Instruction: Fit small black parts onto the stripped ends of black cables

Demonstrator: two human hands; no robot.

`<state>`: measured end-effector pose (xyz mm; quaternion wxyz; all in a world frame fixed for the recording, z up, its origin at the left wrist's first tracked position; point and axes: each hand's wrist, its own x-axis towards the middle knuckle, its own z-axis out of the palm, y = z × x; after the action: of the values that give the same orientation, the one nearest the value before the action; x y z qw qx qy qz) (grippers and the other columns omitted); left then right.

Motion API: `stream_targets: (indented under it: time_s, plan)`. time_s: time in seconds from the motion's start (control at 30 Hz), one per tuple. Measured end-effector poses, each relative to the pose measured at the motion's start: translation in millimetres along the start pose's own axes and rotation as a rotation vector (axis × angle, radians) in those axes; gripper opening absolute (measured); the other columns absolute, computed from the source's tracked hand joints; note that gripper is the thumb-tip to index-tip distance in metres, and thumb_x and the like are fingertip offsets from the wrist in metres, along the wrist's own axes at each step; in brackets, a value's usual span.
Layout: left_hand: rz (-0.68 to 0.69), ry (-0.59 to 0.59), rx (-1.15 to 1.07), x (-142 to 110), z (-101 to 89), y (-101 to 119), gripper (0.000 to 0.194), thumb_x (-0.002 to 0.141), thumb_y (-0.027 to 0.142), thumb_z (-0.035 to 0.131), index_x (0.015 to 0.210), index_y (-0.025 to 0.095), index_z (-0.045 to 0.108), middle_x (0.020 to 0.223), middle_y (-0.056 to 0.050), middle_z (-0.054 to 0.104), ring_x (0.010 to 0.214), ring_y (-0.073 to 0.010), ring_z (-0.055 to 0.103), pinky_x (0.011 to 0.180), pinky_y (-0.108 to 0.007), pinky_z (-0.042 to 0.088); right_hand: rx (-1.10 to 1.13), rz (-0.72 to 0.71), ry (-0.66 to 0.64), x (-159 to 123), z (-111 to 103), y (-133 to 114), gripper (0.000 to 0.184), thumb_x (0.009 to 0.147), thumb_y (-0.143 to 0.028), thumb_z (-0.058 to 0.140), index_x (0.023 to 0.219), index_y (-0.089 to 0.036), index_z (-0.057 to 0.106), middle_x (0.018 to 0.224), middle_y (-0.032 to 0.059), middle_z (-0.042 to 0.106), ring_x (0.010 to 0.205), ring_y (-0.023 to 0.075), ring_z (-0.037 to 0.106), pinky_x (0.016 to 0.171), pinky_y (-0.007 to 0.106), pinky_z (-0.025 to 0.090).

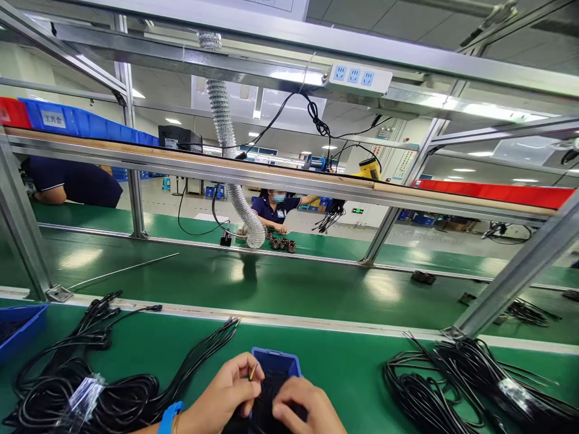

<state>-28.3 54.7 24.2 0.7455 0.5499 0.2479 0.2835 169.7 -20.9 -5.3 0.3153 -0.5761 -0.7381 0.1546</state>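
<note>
The left hand (226,395) is pinching a thin wire (253,372) between thumb and fingers, its yellow part showing at the fingertips. The right hand (310,405) is curling its fingers just beside it; whether it is gripping anything, I cannot tell. The hands are working apart, with a small gap between them. The wire is sitting over a blue bin (296,364), whose dark contents are showing below and between the hands.

The wire is looking very light, soft and easy to bend, probably delicate at its end. A fingertip pinch close behind the end would be steadying it best, without crushing or kinking it. The black sheathing on the cables (129,395) left of the hands is looking smooth, springy and perhaps slightly slippery.

The bin's raised rim is standing close around the fingers, so low sideways moves could be catching it. Those cables are crowding the left wrist, their loose ends reaching beyond the left hand. More cables (418,395) are lying well to the right, leaving a wide stretch of green bench (346,361) between. Beyond the bin, a pale edge strip (316,327) is crossing the bench.
</note>
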Motion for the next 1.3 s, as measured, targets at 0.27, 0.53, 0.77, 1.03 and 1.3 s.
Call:
stream_targets:
  time_s: [0.27,0.53,0.77,1.03,1.3]
  plan:
    - [-0.155,-0.002,-0.178,9,0.2,-19,0.049,0.057,0.051,0.084,0.076,0.017,0.053,0.065,0.004,0.053,0.047,-0.0080,0.050,0.048,-0.023,0.033,-0.503,0.067,-0.003,35,56,16,0.028,0.069,0.006,0.070,0.061,-0.020,0.072,0.067,0.0066,0.074,0.070,0.0242,0.069,0.066,0.029,0.047]
    - [-0.098,0.100,0.003,18,1.2,-14,0.037,0.068,0.048,0.074,0.071,0.019,0.052,0.050,0.007,0.046,0.043,-0.0072,0.042,0.042,-0.019,0.029,-0.304,0.027,0.116,19,29,13,0.026,0.086,-0.002,0.059,0.087,-0.025,0.072,0.082,0.0008,0.071,0.078,0.0189,0.066,0.069,0.025,0.048]
    - [-0.076,0.136,0.296,26,1.8,-26,0.044,0.072,0.059,0.070,0.075,0.020,0.052,0.051,0.007,0.046,0.047,-0.0094,0.043,0.042,-0.019,0.029,0.009,-0.033,0.235,12,13,10,0.017,0.096,-0.015,0.051,0.086,-0.023,0.062,0.082,-0.0005,0.067,0.078,0.0160,0.062,0.072,0.025,0.050]
    - [-0.078,0.116,0.313,22,0.7,-19,0.046,0.074,0.061,0.069,0.077,0.019,0.052,0.057,0.006,0.045,0.053,-0.0106,0.045,0.045,-0.020,0.030,-0.059,-0.193,0.415,10,-3,-1,0.020,0.099,-0.012,0.046,0.095,-0.024,0.062,0.084,0.0025,0.065,0.077,0.0176,0.060,0.068,0.028,0.051]
    - [-0.030,0.089,0.370,22,0.4,-17,0.033,0.078,0.049,0.067,0.075,0.019,0.054,0.061,0.005,0.047,0.057,-0.0118,0.044,0.053,-0.023,0.034,-0.120,-0.216,0.340,10,-3,-3,0.020,0.099,-0.010,0.044,0.095,-0.023,0.060,0.083,0.0029,0.063,0.077,0.0181,0.057,0.066,0.029,0.051]
